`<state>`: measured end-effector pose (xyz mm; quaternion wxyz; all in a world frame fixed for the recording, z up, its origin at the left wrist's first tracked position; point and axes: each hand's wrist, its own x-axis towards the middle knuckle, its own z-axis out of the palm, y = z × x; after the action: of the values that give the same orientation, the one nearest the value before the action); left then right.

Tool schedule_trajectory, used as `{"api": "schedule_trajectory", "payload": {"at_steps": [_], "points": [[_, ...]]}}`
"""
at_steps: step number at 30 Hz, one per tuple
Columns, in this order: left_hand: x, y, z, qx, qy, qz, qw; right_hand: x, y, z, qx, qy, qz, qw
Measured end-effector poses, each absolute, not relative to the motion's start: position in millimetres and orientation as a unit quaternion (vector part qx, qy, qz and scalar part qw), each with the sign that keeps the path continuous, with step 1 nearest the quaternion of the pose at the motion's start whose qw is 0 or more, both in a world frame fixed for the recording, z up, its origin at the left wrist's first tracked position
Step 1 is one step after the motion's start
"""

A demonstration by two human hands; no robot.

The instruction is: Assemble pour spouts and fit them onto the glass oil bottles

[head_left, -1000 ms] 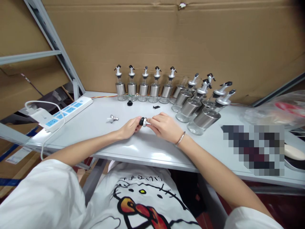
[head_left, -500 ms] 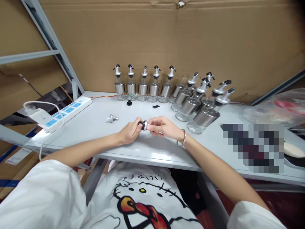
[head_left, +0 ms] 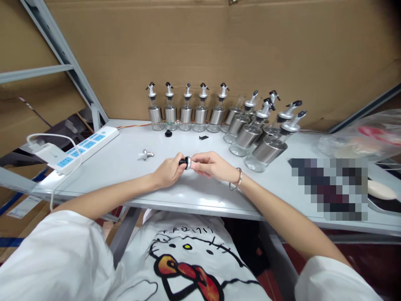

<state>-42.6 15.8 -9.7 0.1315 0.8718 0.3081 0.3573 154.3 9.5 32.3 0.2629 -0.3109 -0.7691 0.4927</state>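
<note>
Between my two hands, low over the table's front half, is a bottle pourer spout (head_left: 188, 162) with a black stopper end and a silver collar. My left hand (head_left: 171, 169) is closed round its black end. The fingertips of my right hand (head_left: 209, 164) pinch its other end, which they mostly hide. Left of my hands a loose silver pourer top (head_left: 146, 154) with a clear tip lies on its side. Farther back lie a black stopper (head_left: 168, 133) and a small black flap piece (head_left: 203, 137).
A row of glass bottles with steel sleeves and pourers (head_left: 186, 113) stands along the cardboard wall. More such bottles (head_left: 270, 146) cluster at the right. A power strip (head_left: 89, 146) with a white cable lies left; a plastic bag (head_left: 363, 136) is at far right.
Both hands keep their hold on the pourer spout, with only slight finger movement. The whole view has shifted a little; the things on the table stay where they were.
</note>
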Motion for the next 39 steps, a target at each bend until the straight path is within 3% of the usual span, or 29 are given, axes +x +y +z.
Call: {"api": "schedule_trajectory", "payload": {"at_steps": [7,12,16,26,30,35,39], "points": [[-43,17,-12,0.837,0.321,0.366,0.25,154,6,28,-0.269,-0.919,-0.001,0.287],[-42,17,-12,0.832,0.319,0.367,0.268,152,5,26,-0.255,-0.921,-0.15,0.253],[-43,17,-12,0.845,0.323,0.353,0.239,153,3,27,-0.255,-0.925,-0.059,0.274],[-42,15,-8,0.882,0.298,0.339,0.134,152,-1,34,-0.319,-0.795,0.413,0.311],[-44,17,-10,0.88,0.248,0.389,0.115,152,2,36,-0.283,-0.744,0.534,0.287],[-47,21,-2,0.875,0.195,0.437,0.075,158,9,37,-0.238,-0.754,0.552,0.266],[-47,23,8,0.866,0.209,0.454,0.004,159,12,35,-0.295,-0.804,0.372,0.359]]}}
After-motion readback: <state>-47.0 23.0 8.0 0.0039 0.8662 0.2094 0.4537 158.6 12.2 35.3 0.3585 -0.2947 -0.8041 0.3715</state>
